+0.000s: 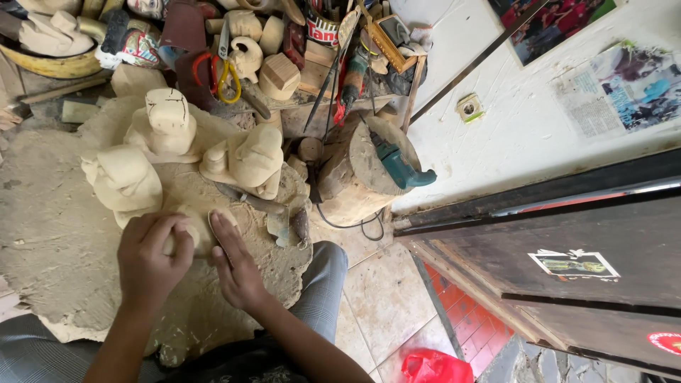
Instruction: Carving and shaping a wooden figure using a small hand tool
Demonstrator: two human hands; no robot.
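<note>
the pale wooden piece i am working on sits in the lower left of the frame, on the sawdust-covered cloth spread over my lap; my left hand is clamped over its left side, fingers curled around it; my right hand lies flat and open against its right side, fingers together and stretched out along the wood, gripping nothing; just above the piece, toward the upper left, three unfinished wooden carvings stand close together: one blocky carving at the left, a tall carving with pencil lines on it behind, and a rounded carving at the right; a small trowel-like tool lies on the cloth just right of my right hand; further right, near the middle of the frame, a wooden stump carries a teal power tool, its black cord looping down to the tiled floor; along the top edge, a cluttered heap holds more wooden shapes, yellow-handled scissors and a red-handled tool; a red plastic bag lies at the bottom of the frame; a dark wooden door fills the right side.
</note>
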